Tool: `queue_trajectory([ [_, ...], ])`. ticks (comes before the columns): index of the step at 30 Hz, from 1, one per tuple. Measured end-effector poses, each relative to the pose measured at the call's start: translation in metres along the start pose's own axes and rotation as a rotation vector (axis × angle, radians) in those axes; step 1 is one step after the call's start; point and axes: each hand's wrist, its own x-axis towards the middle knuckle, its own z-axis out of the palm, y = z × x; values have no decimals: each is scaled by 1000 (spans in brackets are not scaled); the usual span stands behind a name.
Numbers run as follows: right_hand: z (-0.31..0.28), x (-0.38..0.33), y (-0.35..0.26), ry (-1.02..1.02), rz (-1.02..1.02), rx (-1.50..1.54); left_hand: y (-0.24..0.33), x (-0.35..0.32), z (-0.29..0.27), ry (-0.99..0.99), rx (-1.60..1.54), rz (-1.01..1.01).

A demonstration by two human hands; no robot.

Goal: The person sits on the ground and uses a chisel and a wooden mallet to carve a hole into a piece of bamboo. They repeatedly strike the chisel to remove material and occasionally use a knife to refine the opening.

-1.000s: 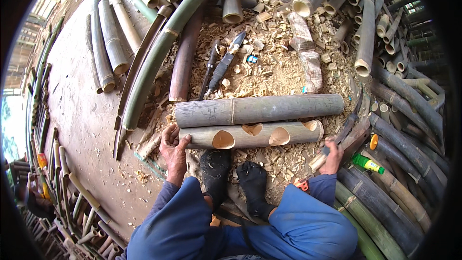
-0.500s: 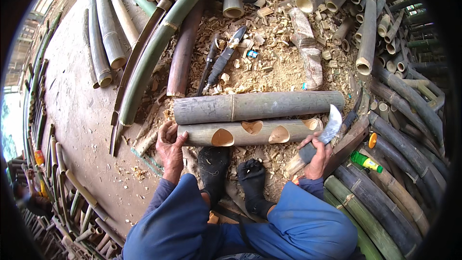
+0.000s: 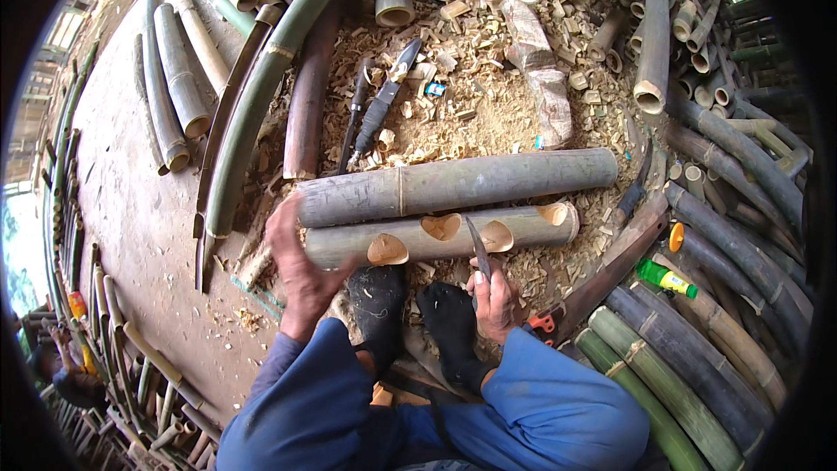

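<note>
In front of my feet lie two bamboo sections side by side. The nearer bamboo tube (image 3: 340,246) has several rounded holes cut into its upper side, showing pale wood. Behind it rests an uncut grey bamboo tube (image 3: 488,180). My left hand (image 3: 301,275) is at the left ends of the tubes, fingers up and thumb spread wide, slightly blurred; nothing shows in it. My right hand (image 3: 497,305) is closed round a knife (image 3: 480,250) at the near side of the holed tube. The blade points up and away, its tip over the tube between two holes.
Wood chips (image 3: 462,78) cover the ground beyond the tubes, with a dark-handled knife (image 3: 384,105) on them. At my right lie a saw (image 3: 602,281) with an orange-marked handle, a green bottle (image 3: 666,277) and stacked bamboo poles (image 3: 689,358). A long green pole (image 3: 261,96) stretches away on the left.
My right hand has brought the knife left from the tube's right end and turned its blade narrow side to view. My left hand has loosened from the tube's left end, thumb spreading.
</note>
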Motion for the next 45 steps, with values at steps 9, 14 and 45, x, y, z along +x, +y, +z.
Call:
queue_trajectory([
  [9, -1, -6, 2, 4, 15, -50, 43, 20, 72, -541, 238, 189],
  [14, 4, 4, 5, 47, -110, -192, 41, 21, 74, -489, 158, 138],
  [45, 46, 13, -6, -124, -221, -268, -1, 4, 49, -395, 221, 78],
])
